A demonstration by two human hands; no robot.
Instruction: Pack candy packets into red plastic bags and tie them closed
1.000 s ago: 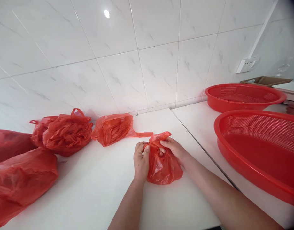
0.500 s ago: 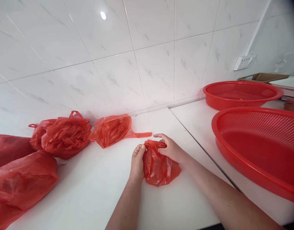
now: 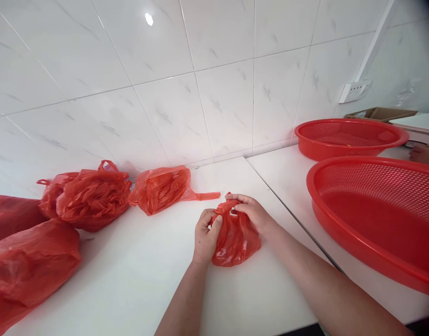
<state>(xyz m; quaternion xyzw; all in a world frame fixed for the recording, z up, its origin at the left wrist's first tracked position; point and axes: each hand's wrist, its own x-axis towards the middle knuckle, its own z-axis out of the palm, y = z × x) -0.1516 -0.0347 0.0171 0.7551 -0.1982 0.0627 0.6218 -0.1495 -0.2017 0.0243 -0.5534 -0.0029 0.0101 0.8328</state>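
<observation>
Between my hands is a thin red plastic bag (image 3: 236, 240), its body resting on the white table and its top gathered upward. My left hand (image 3: 205, 231) pinches the bag's upper left side, thumb on the near face. At the upper right, my right hand (image 3: 249, 210) grips the bag's top, with a bit of red plastic poking up past the fingertips. A small gap shows through the plastic between the two hands. What the bag contains, if anything, I cannot make out. Just beyond lies another red bag (image 3: 162, 186) with crumpled red plastic inside and one handle stretched toward my hands.
At left sit a bundle of crumpled red bags (image 3: 92, 196) and fuller red bags (image 3: 32, 266). Two red perforated baskets (image 3: 315, 186) stand on the right. A cardboard tray (image 3: 382, 113) and another person's hand (image 3: 424, 153) show at far right. A tiled wall (image 3: 224, 107) closes the back.
My right fingers have closed on the bag's top and drawn it up. My left hand has shifted slightly right, its thumb now lower, and the bag looks more gathered.
</observation>
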